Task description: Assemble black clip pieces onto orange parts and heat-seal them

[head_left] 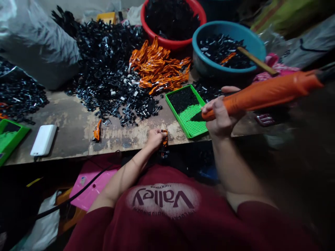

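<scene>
My left hand [155, 138] rests at the worktop's front edge, its fingers closed on a small orange and black plastic part [164, 139]. My right hand [220, 116] grips a thick orange-handled tool [264, 93], possibly a hot tool, though the picture does not settle its kind. Its black pointed tip [196, 118] reaches just over a green perforated tray [190, 111]. Black granules cover the tray's far half, and the near half shows bare green holes. The tip's contact with the tray cannot be told.
A scarred wooden worktop [70, 136] holds a large heap of black plastic parts [110, 73], orange strips [159, 68], a red basin [167, 42], a teal basin [227, 48], a loose orange part [97, 130], a white power bank [43, 140], and a second green tray [10, 137].
</scene>
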A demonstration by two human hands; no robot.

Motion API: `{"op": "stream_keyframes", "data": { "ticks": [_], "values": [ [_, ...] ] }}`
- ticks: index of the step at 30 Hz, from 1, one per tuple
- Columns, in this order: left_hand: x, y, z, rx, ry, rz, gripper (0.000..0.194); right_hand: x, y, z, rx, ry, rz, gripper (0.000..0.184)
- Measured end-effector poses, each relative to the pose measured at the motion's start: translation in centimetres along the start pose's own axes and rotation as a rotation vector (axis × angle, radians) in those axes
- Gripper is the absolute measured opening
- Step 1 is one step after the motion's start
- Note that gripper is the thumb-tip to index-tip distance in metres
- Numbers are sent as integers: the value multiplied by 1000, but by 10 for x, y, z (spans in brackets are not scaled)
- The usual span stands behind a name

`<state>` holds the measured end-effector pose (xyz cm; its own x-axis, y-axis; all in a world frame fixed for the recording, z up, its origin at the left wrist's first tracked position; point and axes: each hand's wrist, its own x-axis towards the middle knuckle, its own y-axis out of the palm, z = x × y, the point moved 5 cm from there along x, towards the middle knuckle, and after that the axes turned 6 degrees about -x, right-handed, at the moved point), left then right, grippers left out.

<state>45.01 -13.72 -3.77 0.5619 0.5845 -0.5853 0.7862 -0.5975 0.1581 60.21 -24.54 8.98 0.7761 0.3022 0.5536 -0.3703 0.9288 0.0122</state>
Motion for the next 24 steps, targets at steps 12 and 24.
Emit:
{"op": "stream_keyframes", "data": {
  "ticks": [12,24],
  "values": [
    [5,-2,2,36,19,-9,13,-47,57,4,190,155,258,39],
    [5,-2,1,31,1,8,13,-54,57,-15,241,114,363,36]
  ]
}}
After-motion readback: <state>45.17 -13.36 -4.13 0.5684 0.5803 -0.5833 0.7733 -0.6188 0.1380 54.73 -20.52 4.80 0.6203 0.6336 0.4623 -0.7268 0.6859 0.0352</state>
